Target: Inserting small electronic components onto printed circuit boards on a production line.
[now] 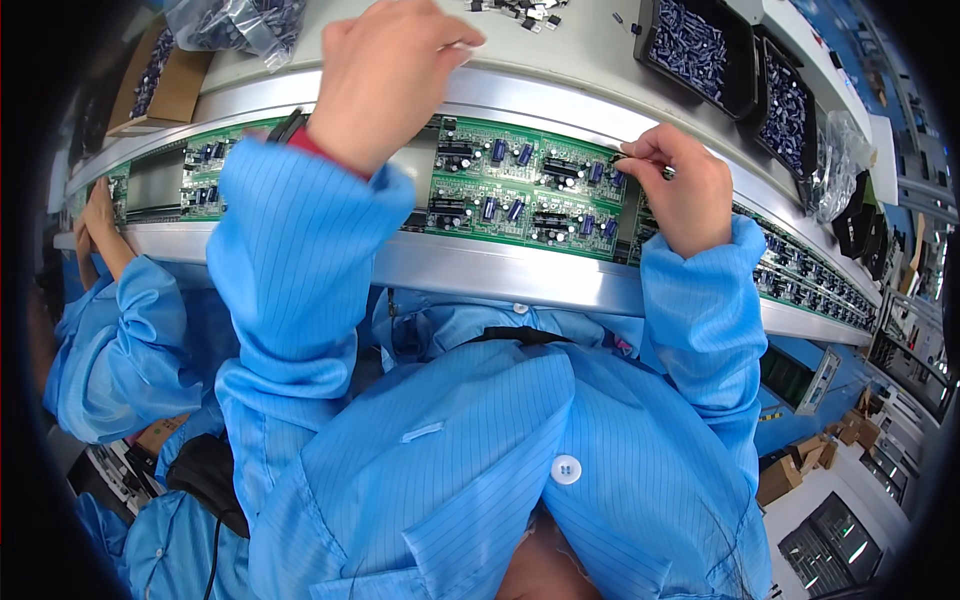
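My left hand (385,75) is raised over the far side of the rail, its thumb and finger pinched together. A small pale bit shows at those fingertips, too little to name. Beyond them on the bench lies a pile of small black-and-silver components (525,12). Over the far right corner of a green circuit board (525,190), my right hand (690,195) pinches with thumb and forefinger; a small dark part shows there, but its kind is unclear. The board carries blue and black cylindrical capacitors and lies in the metal rail (510,275).
Black trays (690,55) of blue capacitors stand at the far right beside a clear plastic bag (835,165). At the far left are a cardboard box (165,90) and a bag of parts (240,25). A co-worker's hands (100,220) touch the rail's left end. More boards (815,275) continue rightward.
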`<state>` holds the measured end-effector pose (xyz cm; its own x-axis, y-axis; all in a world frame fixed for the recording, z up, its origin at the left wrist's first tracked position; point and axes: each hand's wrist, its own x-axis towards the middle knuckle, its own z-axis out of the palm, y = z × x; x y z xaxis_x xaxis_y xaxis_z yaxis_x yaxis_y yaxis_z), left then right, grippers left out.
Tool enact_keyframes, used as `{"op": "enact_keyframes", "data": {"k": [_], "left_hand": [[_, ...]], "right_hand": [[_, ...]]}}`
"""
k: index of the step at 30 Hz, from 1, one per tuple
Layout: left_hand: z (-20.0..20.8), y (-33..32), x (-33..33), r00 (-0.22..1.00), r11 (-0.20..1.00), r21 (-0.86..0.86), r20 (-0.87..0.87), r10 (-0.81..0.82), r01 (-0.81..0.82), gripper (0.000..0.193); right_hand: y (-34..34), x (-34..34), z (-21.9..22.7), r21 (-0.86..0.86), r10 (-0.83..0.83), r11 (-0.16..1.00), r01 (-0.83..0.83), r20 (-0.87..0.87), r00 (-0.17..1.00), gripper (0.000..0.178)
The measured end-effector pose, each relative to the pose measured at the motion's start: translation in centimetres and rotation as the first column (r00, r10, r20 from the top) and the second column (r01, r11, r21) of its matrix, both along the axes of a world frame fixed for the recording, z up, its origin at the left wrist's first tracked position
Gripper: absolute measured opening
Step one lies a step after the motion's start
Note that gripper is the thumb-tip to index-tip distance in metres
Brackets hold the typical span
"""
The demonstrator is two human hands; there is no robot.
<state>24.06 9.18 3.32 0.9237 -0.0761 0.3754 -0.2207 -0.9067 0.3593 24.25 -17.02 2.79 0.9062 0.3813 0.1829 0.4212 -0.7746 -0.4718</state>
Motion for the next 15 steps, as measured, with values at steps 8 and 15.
{"op": "enact_keyframes", "data": {"k": [8,15], "left_hand": [[-2.5,-1.9,6.2,0.988,0.965,0.214,0.01,-0.157,0.151,0.009],[-0.4,-0.6,5.4,0.999,0.877,0.48,-0.049,0.017,0.009,0.014]], "right_hand": [[2.2,4.1,4.7,0.055,0.123,0.989,-0.134,0.164,0.979,0.017],[9.6,11.3,3.6,-0.492,0.353,0.828,-0.268,0.086,0.932,0.014]]}}
